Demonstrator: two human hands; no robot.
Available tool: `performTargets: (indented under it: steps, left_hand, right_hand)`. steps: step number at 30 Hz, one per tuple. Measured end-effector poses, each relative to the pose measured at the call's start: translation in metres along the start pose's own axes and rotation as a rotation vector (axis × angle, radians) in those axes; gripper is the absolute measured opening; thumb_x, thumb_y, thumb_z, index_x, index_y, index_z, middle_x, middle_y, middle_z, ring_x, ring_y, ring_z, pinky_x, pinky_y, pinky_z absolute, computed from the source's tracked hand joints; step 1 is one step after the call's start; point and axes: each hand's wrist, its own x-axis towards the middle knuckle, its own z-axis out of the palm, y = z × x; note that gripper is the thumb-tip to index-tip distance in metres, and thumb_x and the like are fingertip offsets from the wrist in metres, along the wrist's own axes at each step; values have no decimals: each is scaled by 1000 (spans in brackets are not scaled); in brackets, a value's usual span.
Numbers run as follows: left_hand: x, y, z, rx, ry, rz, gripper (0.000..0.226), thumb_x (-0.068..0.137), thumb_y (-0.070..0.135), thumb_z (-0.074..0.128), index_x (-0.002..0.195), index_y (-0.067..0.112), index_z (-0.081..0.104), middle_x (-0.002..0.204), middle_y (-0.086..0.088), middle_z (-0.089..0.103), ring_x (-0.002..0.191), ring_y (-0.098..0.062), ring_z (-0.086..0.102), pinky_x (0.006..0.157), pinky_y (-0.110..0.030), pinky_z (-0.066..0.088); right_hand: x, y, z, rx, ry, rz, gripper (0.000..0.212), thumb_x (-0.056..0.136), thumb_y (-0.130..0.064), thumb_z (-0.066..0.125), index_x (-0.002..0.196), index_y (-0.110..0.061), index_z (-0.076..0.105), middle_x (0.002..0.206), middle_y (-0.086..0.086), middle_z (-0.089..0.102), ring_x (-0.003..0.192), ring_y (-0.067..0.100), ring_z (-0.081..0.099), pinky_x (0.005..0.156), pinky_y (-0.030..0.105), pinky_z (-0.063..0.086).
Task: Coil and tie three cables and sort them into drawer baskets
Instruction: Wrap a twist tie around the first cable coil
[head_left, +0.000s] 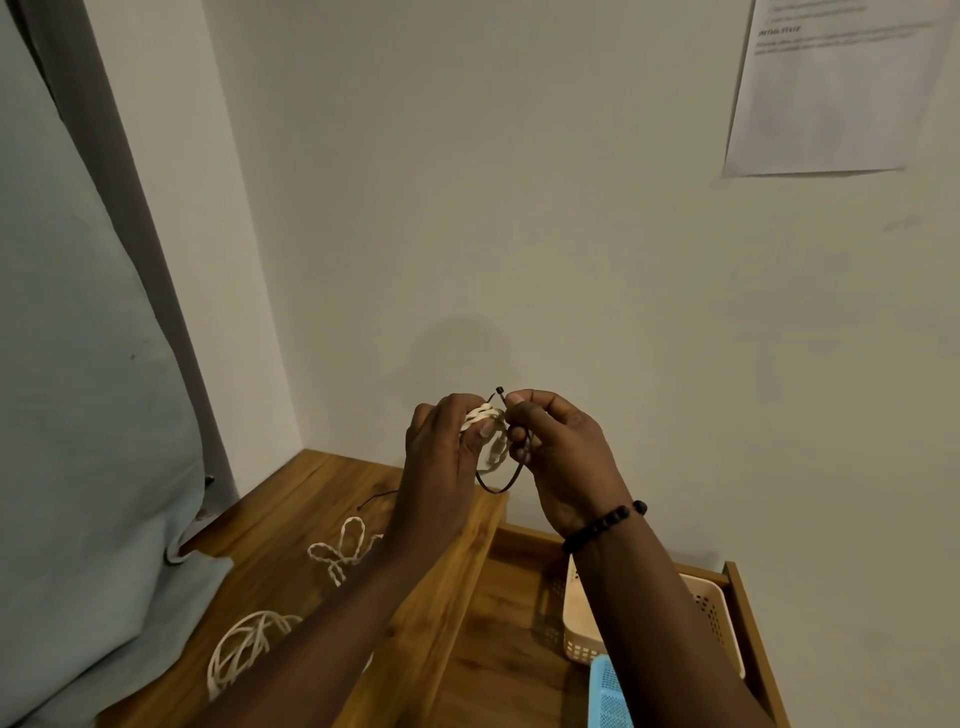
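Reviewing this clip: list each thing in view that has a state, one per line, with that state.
Left hand: holds the coiled white cable in the air.
Right hand: pinches the black tie, looped under the coil.
Braided white cable: loose on the desk, untied.
Flat white cable: roughly coiled on the desk.
Drawer: open.
Beige basket: in the drawer.
Blue basket: in the drawer.
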Motion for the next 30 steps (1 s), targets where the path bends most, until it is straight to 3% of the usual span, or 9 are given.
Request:
performTargets:
  steps: [6,10,17,22,27,30]
  left_hand:
    - [0,-2,3,-6,8,14,26,96,23,51,120,12,56,114,-9,52,99,-12,50,69,6,40]
    - [1,-3,4,8,2,12,27,96,24,51,120,13,55,114,-7,53,100,-12,50,63,-1,43]
    - [0,-6,7,37,-17,11,26,95,20,54,120,13,55,114,-9,53,100,-14,51,68,-3,39]
    - [-1,-10,9,72,-46,-2,27,93,16,59,120,10,56,115,-12,53,100,-18,51,67,-6,40]
    - [0,-13,9,87,-56,4,26,93,17,59,118,12,57,114,-11,53,100,-18,51,65,-6,39]
    - [0,-15,11,119,-99,10,28,92,16,61,120,12,57,116,-11,55,100,-14,46,67,-5,36]
  right_hand:
    - [3,1,-3,14,-20,17,14,92,-8,61,101,-1,69,70,2,64,57,6,53,58,23,48]
    - [3,4,-5,-4,-32,26,12,92,-9,61,98,-3,70,74,4,67,58,7,53,59,23,48]
    - [5,7,-6,-132,-14,1,15,91,-11,62,99,0,69,75,6,67,59,10,53,52,21,47]
    - [4,2,-8,-419,-65,-213,17,91,-11,64,107,-15,63,72,-2,66,52,3,55,48,17,45]
    - [9,6,-9,-622,-29,-416,5,88,-13,68,93,-15,68,88,-3,69,63,8,64,54,14,47]
    - [12,8,-9,-746,1,-475,6,90,-12,66,87,-18,67,91,-5,68,80,10,62,64,13,45]
